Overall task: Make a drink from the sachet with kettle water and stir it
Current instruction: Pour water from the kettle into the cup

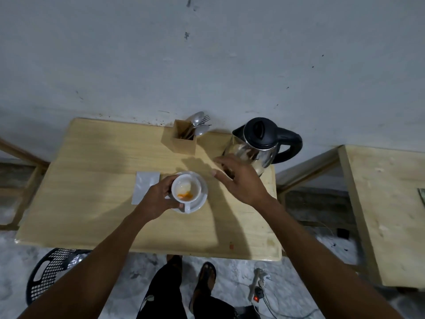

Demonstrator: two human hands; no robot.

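kettle [257, 146] — cutlery holder [180, 142] beside

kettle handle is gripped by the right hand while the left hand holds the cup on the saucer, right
Not quite: in the head view the right hand is open in front of the kettle, and its handle is free. The left hand does hold the cup on the saucer.

At the centre of the frame the left hand [158, 200] grips a white cup [186, 192] holding orange powder, set on a saucer [203, 199]. The right hand [241, 180] hovers with fingers spread near the kettle [259, 141] at upper right. A flat white sachet [146, 188] lies just left of the cup.
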